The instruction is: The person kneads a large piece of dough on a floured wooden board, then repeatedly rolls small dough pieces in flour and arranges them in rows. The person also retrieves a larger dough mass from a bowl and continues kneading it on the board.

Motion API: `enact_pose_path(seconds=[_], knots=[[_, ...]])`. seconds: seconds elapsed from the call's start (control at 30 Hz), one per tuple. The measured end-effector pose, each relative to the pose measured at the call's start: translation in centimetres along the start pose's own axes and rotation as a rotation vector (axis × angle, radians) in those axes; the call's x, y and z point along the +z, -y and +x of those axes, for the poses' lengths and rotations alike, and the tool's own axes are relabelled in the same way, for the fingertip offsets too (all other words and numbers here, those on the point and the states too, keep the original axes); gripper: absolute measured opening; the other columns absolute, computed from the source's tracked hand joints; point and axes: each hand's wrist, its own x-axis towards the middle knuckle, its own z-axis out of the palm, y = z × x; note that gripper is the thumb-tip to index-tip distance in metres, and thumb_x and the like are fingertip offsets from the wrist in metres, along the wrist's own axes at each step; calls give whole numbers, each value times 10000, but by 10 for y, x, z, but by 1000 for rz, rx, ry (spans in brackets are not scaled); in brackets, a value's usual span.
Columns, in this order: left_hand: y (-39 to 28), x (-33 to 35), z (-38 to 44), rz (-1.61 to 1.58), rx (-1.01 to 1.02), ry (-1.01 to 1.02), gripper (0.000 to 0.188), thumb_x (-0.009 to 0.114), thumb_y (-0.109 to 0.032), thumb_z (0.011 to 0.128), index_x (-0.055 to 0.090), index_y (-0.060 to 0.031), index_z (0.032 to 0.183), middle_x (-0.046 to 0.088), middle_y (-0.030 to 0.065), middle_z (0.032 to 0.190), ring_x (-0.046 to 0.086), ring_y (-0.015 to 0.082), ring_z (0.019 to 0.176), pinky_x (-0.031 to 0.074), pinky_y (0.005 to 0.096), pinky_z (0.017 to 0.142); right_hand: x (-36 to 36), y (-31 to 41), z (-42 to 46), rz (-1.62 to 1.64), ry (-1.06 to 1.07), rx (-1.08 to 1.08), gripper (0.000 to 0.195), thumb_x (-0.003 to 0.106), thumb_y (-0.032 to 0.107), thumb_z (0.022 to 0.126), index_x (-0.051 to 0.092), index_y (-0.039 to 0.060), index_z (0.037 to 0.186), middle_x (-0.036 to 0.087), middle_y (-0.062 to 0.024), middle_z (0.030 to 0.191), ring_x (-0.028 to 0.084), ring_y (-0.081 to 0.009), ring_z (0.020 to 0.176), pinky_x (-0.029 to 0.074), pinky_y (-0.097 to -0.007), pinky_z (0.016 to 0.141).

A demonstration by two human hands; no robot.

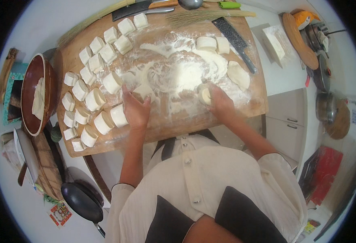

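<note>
My right hand (222, 101) grips a cut piece of white dough (206, 96) beside a heap of flour (188, 74). The fingers wrap its far side, so part of it is hidden. Over the board's left half, my left hand (137, 109) holds nothing, with thumb and forefinger spread. Its fingertip is close to a thick dough piece (112, 82); whether they touch I cannot tell. Another dough piece (119, 115) is partly covered by that hand. Several more cut dough pieces (95, 99) stand in rough rows along the left of the floured wooden board (178, 129).
Two dough pieces (206, 44), a flattened dough lump (238, 75) and a cleaver (234, 42) lie at the board's right. Along the back are a straw brush (208, 15) and a dark cleaver (131, 9). A brown bowl (27, 88) holding dough stands left; a black pan (82, 202) is lower left.
</note>
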Motion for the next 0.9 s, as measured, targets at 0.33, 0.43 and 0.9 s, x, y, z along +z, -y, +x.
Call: enact_pose_path(seconds=[0.33, 0.43, 0.9], knots=[[-59, 48, -2, 202, 360, 208, 748, 709, -170, 729, 316, -17, 1347, 452, 204, 1222, 420, 365, 1166, 385, 429, 960, -4, 6, 70, 128, 138, -44, 571, 680, 33, 663, 474, 39, 1196, 528, -167, 993, 527, -350, 973, 452, -423, 815], [-92, 64, 15, 200, 456, 287, 744, 723, -171, 694, 345, -17, 1316, 475, 179, 1136, 444, 367, 1099, 402, 436, 921, -1, -9, 89, 127, 160, -83, 550, 678, 25, 656, 496, 33, 1174, 532, -172, 995, 527, -360, 970, 451, -426, 813], [-97, 130, 64, 59, 352, 146, 502, 718, -223, 709, 496, 2, 1099, 549, 212, 1053, 535, 382, 1015, 457, 459, 843, 29, -69, 132, 125, 96, -237, 351, 516, 101, 814, 530, 37, 1158, 581, -192, 1008, 551, -363, 958, 441, -446, 831]])
